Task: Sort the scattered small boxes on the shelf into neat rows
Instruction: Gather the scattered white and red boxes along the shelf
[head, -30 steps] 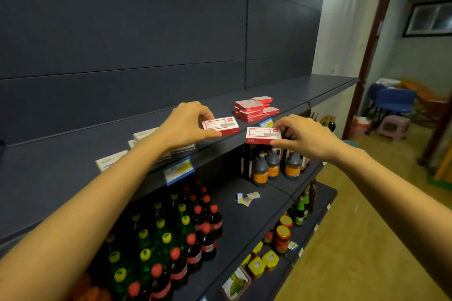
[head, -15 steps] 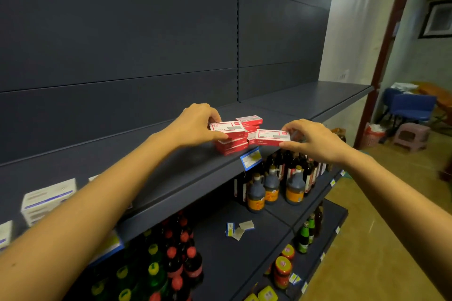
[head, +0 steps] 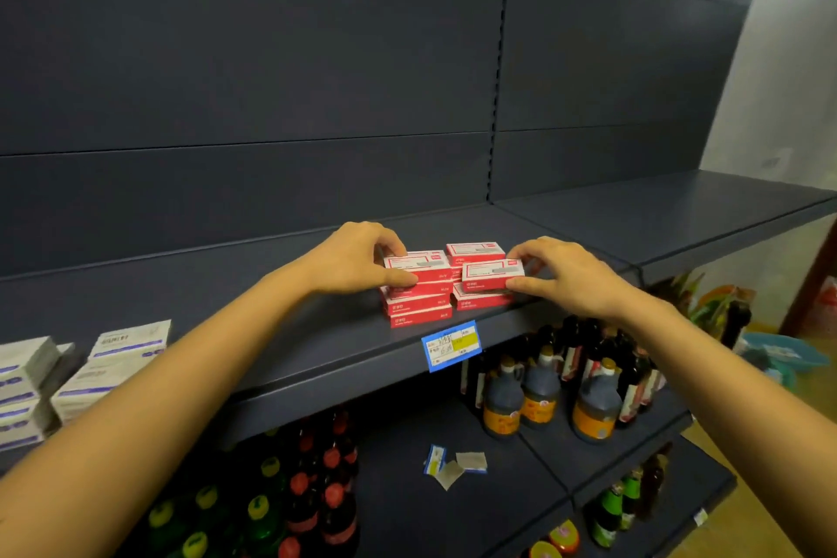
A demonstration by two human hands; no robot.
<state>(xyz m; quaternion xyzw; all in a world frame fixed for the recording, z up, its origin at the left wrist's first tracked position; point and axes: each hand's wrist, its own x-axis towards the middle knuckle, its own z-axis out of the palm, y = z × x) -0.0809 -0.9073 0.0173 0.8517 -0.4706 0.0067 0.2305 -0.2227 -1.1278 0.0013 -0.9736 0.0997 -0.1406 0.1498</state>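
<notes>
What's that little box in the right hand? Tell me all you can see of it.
The box is small, flat and rectangular, seemingly cardboard, with a white printed top and red sides. The right hand pinches its right end, thumb in front, fingers behind. It lies level on or just over a lower box in the right stack, near the shelf edge.

I see through one wide-angle head camera, close at the front edge of the shelf (head: 339, 344), facing it and tilted slightly down, near enough that the person's left hand (head: 358, 261) and right hand (head: 573, 279) reach its middle.
</notes>
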